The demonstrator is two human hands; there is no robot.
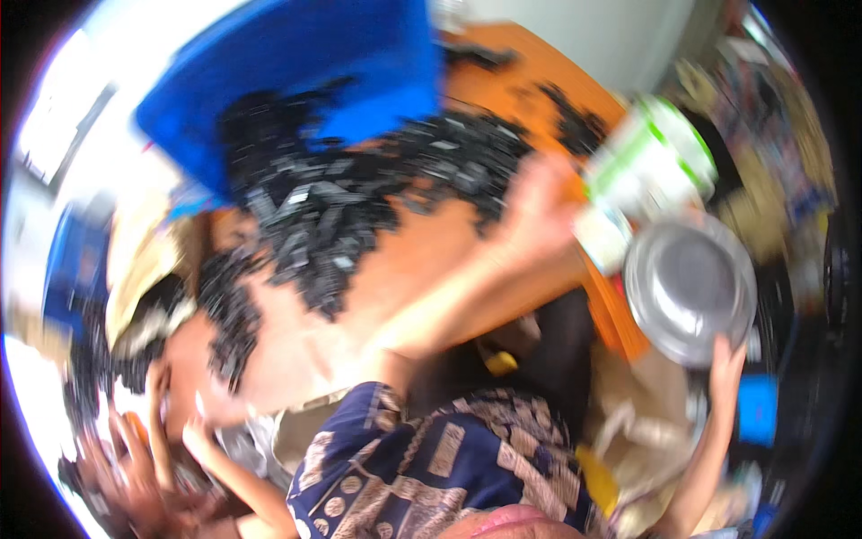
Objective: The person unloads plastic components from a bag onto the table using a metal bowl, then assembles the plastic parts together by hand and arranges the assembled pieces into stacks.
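Observation:
The picture is heavily blurred. My left hand (537, 199) is stretched out over the orange table (422, 260), right beside a white tub with green bands (648, 160); whether it grips the tub is unclear. My right hand (727, 361) holds the lower rim of a round metal bowl (690, 286) past the table's right edge. A big heap of small black parts (359, 193) covers the table in front of my left arm.
A blue bin (296, 63) lies tipped at the far side with black parts spilling from it. More black parts (224, 314) trail to the left. Another person's hands (175, 422) are at the lower left. Bags and clutter crowd the right side.

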